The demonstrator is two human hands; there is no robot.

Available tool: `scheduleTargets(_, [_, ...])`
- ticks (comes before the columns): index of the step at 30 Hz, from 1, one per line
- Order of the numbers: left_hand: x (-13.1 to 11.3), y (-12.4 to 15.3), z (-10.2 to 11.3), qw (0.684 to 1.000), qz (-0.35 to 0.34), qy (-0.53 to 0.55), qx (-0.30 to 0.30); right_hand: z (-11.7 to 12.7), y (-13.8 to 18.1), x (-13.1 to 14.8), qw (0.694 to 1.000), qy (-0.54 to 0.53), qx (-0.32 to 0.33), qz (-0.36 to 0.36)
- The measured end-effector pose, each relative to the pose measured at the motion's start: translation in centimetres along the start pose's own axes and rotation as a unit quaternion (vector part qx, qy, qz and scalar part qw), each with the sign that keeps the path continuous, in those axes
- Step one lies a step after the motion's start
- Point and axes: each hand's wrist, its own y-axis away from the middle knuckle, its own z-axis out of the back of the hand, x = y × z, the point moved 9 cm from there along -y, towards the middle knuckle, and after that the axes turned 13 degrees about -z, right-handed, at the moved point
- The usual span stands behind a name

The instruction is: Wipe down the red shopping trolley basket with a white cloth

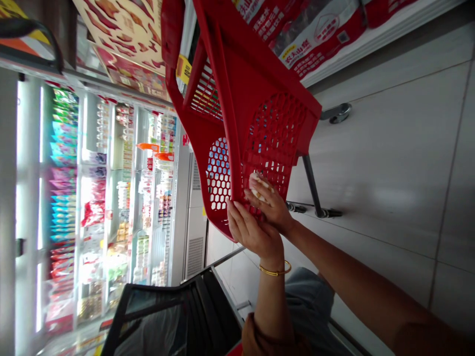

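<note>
Around you is a shop aisle, seen turned on its side: lit shelves [111, 198] of colourful packages on the left, pale floor tiles [389, 163] on the right, and packs of bottles [315, 39] with red wrapping at the top. In front of you stands a red shopping cart [241, 89], its perforated side facing you. It appears to rest on its own wheels, which would leave both your hands free of its weight.

Your right hand [273, 201] has its fingers stretched close together over a white cloth [259, 190], perhaps a wipe, holding it against the cart's side. Laid flat like that, the fingers likely spread their pressure across the lattice and keep the cloth in place. Your left hand [256, 235] lies just beside it, its straight fingers reaching over the cart's rim, probably to steady the frame. Its thumb is hidden, so you cannot tell whether it pinches the rim or simply rests there. A gold bracelet [274, 271] sits at that wrist, well apart from the cloth. Below, near your left forearm, is a black crate [213, 306].
</note>
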Motion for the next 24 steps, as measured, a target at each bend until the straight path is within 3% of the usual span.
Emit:
scheduleTargets(13, [0.1,0.1,-0.1,1.0,-0.001,-0.004,0.003,1.7,6.1,-4.2,0.997,0.042,0.025,-0.06])
scheduleTargets(20, [0.2,0.2,-0.1,1.0,-0.004,-0.017,-0.012,2.6,7.5,-5.3,0.995,0.068,0.022,-0.074])
scheduleTargets(24, [0.1,0.3,-0.1,0.999,-0.015,-0.022,-0.02,3.3,6.7,-4.4,0.995,0.062,0.001,-0.081])
